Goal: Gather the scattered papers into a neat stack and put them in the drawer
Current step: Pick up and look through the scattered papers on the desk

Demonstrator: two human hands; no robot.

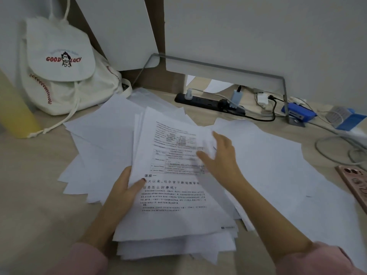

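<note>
Left hand (122,188) thumb and fingers pinching paper stack (178,219) edge, right hand (220,157) fingers spread, resting on top

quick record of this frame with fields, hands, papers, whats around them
pile: uneven, printed sheet on top
left hand: grips the pile's left edge, thumb on top
right hand: fingers straight, resting on the top sheet's right edge
loose sheets: spread left and right of the pile
behind: backpack, power strip
far right: phone
drawer: not in view
</note>
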